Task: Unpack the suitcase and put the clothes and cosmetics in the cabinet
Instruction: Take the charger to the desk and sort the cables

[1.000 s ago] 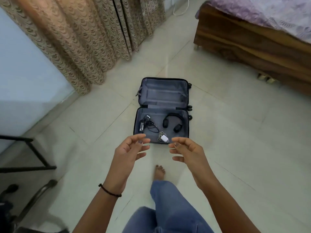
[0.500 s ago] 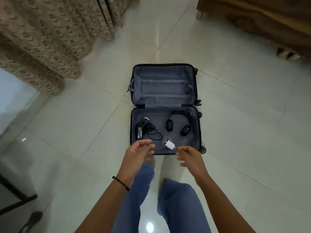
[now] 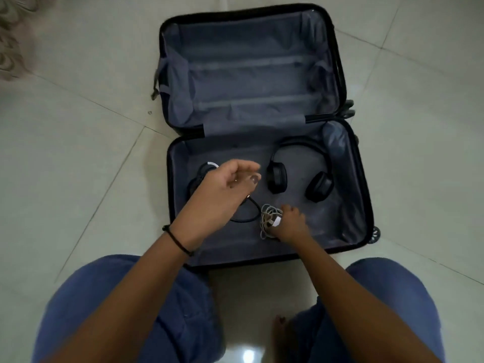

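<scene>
A black suitcase (image 3: 365, 205) lies open on the floor, grey lining showing in both halves. In the near half lie black headphones (image 3: 318, 189), a bundle of black cable (image 3: 246, 218) partly hidden under my left hand, and a white charger with its coiled white cable (image 3: 269, 214). My right hand (image 3: 290, 224) grips the white charger and cable. My left hand (image 3: 222, 184) hovers above the black cable bundle with loosely curled fingers and holds nothing. The far half of the suitcase is bare.
Pale floor tiles (image 3: 73, 158) surround the suitcase. A patterned curtain edge (image 3: 10, 35) shows at the top left. My knees in blue jeans (image 3: 131, 297) sit just before the suitcase's near edge, with a bare foot (image 3: 281, 334) between them.
I have come close and crouched over the suitcase. My right hand dropped onto the white charger and took hold of it. My left hand moved in above the black cable bundle.
</scene>
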